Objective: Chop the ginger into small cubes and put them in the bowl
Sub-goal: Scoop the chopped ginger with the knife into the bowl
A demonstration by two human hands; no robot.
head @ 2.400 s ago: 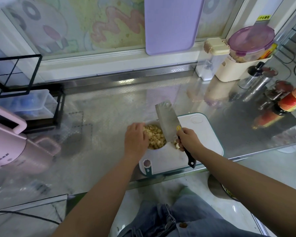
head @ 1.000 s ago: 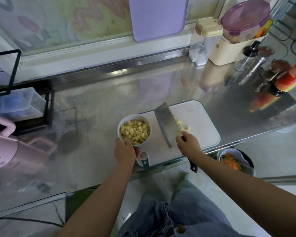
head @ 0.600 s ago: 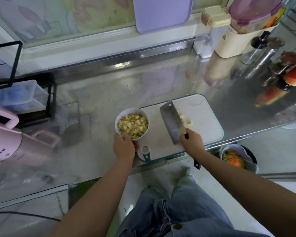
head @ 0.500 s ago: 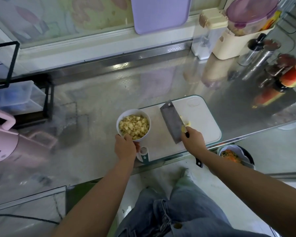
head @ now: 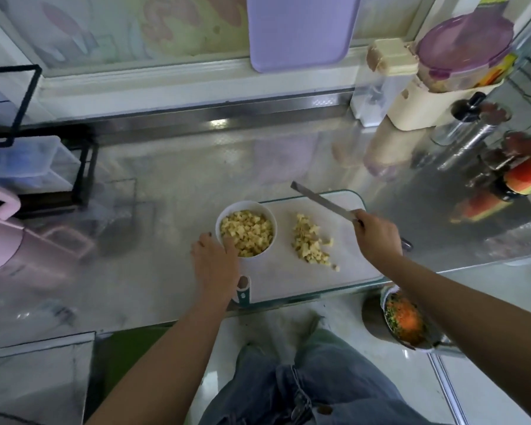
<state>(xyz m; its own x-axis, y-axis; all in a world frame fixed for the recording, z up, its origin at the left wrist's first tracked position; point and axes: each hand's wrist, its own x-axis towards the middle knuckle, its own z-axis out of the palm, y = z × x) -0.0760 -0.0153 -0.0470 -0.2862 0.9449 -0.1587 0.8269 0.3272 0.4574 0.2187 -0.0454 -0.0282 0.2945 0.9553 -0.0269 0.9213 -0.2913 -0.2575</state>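
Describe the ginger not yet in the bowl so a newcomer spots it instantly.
Find the white cutting board at the front edge of the steel counter. On it, between the white bowl and the right hand gripping the cleaver, lies a loose pile of ginger cubes. Unlike the bowl's cubes, it sits bare on the board.

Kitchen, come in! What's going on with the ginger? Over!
Left hand holds bowl, right hand grips cleaver, blade raised. Ginger cubes in bowl, another pile on cutting board. Nothing between pile and bowl.
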